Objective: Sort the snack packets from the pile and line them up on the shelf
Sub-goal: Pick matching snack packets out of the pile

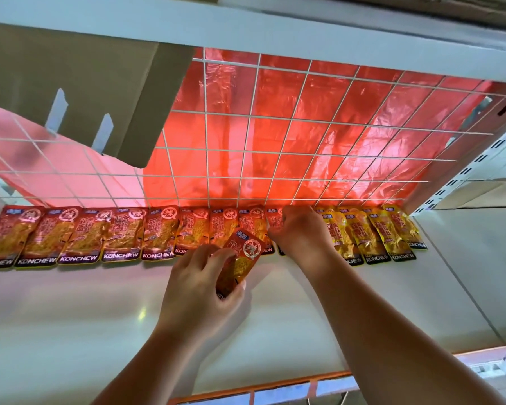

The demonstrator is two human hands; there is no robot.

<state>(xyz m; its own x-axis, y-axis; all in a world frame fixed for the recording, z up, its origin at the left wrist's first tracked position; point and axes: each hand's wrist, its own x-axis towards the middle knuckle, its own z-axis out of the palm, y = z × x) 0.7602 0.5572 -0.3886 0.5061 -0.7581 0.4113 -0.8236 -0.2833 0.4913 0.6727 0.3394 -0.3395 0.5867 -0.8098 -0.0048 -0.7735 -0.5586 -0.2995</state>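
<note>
We are pinching a glossy red foil snack packet [246, 255] in the curled fingers of our left hand [200, 276], just in front of the row. Our right hand [300, 232], fingers curled, is gripping the end red packet [273, 222] on the white metal shelf [100, 317]. Red packets and yellow foil packets [374, 235] are already lying lined up. With the pile out of view, we are only guessing at what remains.

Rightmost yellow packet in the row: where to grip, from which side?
Pinch the rightmost yellow packet by its lower right corner, coming from the front right. Its top lies against the wire grid, its left edge seems overlapped by the neighbouring yellow packet, and only bare shelf lies to its right.
</note>
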